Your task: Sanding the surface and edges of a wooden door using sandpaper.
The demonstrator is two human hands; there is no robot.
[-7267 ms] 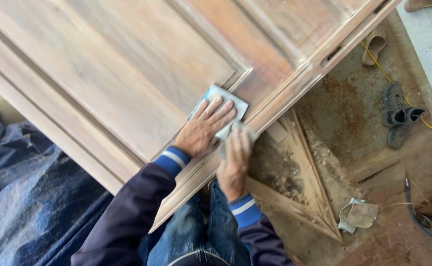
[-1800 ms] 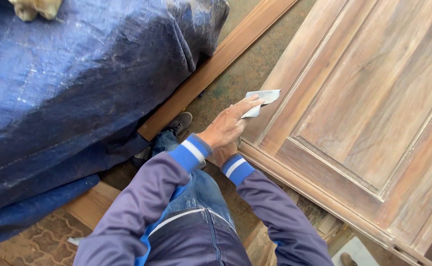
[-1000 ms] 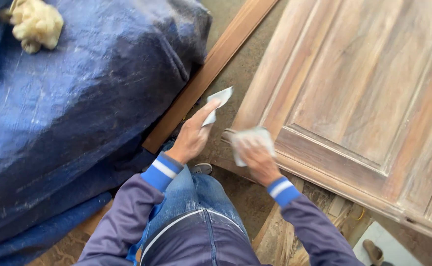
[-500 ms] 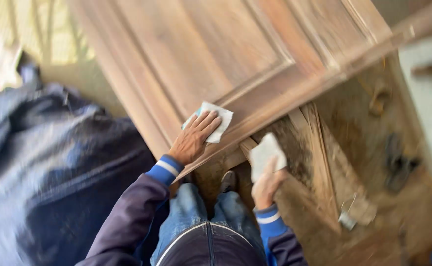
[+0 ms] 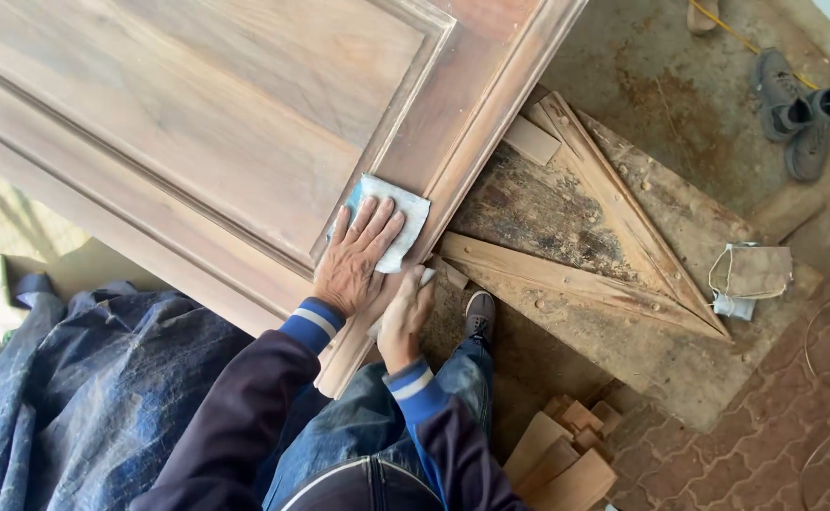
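We note a dusty concrete floor [image 5: 661, 104] giving way to patterned brick paving [image 5: 746, 445] at lower right. A blue tarpaulin [image 5: 84, 397] lies lower left. A triangular wooden frame [image 5: 604, 237], stacked wood offcuts [image 5: 561, 454] and a pair of grey shoes [image 5: 798, 109] are present. Daylight is even.

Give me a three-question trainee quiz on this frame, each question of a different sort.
1. True or false: the left hand lies flat on a sheet of sandpaper on the wooden door panel.
2. Where is the right hand? A) on the grey shoes B) at the door panel's edge, just below the left hand C) on the blue tarp
3. Fill in: beside the triangular wooden frame on the floor lies a dusty face ____.

Key: 1 true; 2 B, gripping a second, mostly hidden piece of sandpaper against the edge; 3 mask.
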